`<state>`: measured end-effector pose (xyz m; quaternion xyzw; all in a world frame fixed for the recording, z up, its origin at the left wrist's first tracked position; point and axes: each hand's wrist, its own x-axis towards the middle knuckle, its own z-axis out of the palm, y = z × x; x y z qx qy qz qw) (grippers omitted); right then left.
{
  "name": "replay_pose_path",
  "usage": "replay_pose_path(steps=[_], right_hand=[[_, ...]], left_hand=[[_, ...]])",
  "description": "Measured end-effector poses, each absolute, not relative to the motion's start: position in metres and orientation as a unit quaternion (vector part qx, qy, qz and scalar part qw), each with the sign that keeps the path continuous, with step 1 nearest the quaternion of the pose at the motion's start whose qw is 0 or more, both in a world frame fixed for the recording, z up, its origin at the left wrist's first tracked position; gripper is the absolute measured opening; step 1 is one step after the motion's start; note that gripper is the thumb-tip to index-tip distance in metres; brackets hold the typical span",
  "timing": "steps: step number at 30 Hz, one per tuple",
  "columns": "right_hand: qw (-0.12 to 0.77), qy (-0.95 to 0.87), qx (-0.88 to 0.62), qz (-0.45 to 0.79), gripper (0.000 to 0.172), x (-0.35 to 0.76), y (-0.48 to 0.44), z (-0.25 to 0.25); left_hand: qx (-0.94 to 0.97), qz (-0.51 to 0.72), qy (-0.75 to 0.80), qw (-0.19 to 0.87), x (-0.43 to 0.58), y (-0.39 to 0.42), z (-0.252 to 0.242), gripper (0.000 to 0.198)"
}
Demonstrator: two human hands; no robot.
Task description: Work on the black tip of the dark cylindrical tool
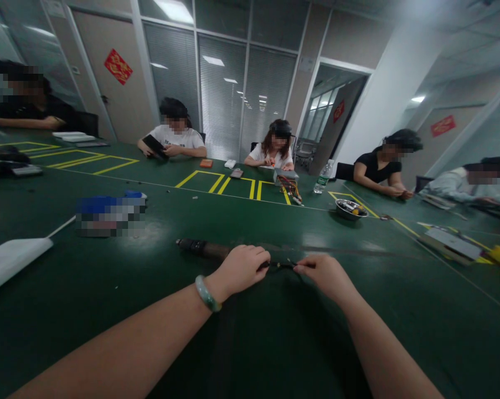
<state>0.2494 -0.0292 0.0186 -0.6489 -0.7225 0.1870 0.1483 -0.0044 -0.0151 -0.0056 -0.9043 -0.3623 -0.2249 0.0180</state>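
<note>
**Thin dark wire (279, 266) pinched between left hand (240, 271) and right hand (323, 277)**

1. Hands. The left hand, with a pale green bangle (207, 293) on its wrist, is closed, its fingers gripping the wire at one side. The right hand is closed to a fingertip pinch on the wire at the other side. The two hands stand just apart, with a short length of wire between them.

2. Wire position. The wire lies near the edge of the green worktop (108, 310) closest to the wearer, directly between the hands. Whether it touches the surface cannot be determined. Small yellowish bits on it are too small to identify.

3. Adjacent items. A dark cylindrical tool (202, 249) lies on the worktop just beyond the left hand.

4. Remaining worktop. Yellow marked outlines (200, 180) run across the middle. Toward the far edge stand a metal bowl (351, 209) holding small parts, a plastic water bottle (323, 176) and a boxy metal unit with coloured wires (288, 185), in front of a seated co-worker (271, 155). A blurred blue item (108, 213) lies left of centre. A white flat item (13, 263) lies at the left edge. Other co-workers sit along the far and side edges.
</note>
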Motion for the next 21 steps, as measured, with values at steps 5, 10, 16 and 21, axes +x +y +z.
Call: replay_pose_path(steps=[5, 10, 16, 21], right_hand=[[0.201, -0.729, -0.638, 0.145, 0.012, 0.228, -0.033, 0.010], [0.254, -0.757, -0.599, 0.054, 0.013, 0.213, -0.038, 0.000], [0.243, -0.788, -0.566, 0.002, 0.011, 0.211, -0.035, -0.009], [0.215, -0.817, -0.534, -0.027, 0.012, 0.211, -0.033, -0.014]], left_hand=[[-0.905, -0.222, -0.361, 0.024, -0.005, -0.015, -0.005, 0.012], [-0.906, -0.218, -0.362, 0.032, -0.004, -0.014, -0.006, 0.011], [-0.909, -0.219, -0.354, 0.021, -0.003, -0.015, -0.005, 0.008], [-0.908, -0.221, -0.356, 0.014, -0.004, -0.016, -0.005, 0.010]])
